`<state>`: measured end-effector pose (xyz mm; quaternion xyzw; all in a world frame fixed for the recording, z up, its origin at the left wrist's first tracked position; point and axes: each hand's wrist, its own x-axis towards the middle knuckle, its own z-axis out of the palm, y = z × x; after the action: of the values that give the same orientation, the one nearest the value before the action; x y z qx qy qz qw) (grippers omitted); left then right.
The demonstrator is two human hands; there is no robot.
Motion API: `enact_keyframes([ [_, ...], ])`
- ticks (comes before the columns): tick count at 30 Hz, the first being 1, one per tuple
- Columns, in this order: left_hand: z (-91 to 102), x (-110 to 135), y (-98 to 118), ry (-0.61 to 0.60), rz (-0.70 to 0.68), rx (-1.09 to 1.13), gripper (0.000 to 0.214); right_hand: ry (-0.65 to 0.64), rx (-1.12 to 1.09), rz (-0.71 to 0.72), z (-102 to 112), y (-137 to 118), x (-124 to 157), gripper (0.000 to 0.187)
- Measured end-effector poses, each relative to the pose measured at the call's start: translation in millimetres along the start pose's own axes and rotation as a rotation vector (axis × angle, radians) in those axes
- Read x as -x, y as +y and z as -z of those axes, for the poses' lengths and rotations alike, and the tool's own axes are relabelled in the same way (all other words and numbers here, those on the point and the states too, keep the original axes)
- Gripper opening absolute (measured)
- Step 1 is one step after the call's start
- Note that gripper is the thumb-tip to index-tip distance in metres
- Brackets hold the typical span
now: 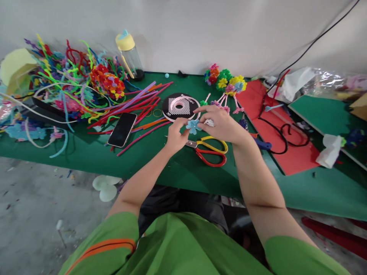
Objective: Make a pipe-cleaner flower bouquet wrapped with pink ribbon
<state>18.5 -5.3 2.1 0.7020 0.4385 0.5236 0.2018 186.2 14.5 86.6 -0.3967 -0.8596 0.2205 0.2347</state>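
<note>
A light blue pipe-cleaner flower (194, 126) is pinched between the thumb and fingers of my left hand (177, 134), just above the table. From the other side my right hand (216, 121) meets the flower's right edge with its thumb and bent fingers; the index finger reaches out over the spool. Directly behind lies a black and white spool (179, 106) wound with pink ribbon. A small cluster of white beads (209, 122) shows by my right palm. Below the hands rest scissors (210, 148) with one yellow and one red handle.
Left of the hands are a phone (122, 130), loose pipe cleaners (143, 100) and a big colourful heap (71, 84). A bottle (129, 55) stands by the wall. Finished flower clusters (226, 81) sit behind. Rightward lie a red board (266, 126) and a black cable (272, 149).
</note>
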Motion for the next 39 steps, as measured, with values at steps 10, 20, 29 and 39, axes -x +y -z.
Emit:
enact_keyframes([
  [10,1.2,-1,3,-0.026,-0.059,-0.055,0.011,0.069,-0.014,-0.007,2,-1,-1,0.007],
  [20,-1.0,-3,-7,0.13,-0.124,-0.156,0.015,0.239,0.015,-0.075,22,11,4,0.008],
  [29,-3.6,-2,-1,-0.054,-0.255,-0.185,0.038,0.141,-0.071,-0.126,24,9,5,0.007],
  [39,-4.1,2,-11,-0.042,-0.253,-0.24,0.014,0.134,-0.058,-0.147,13,12,-3,0.012],
])
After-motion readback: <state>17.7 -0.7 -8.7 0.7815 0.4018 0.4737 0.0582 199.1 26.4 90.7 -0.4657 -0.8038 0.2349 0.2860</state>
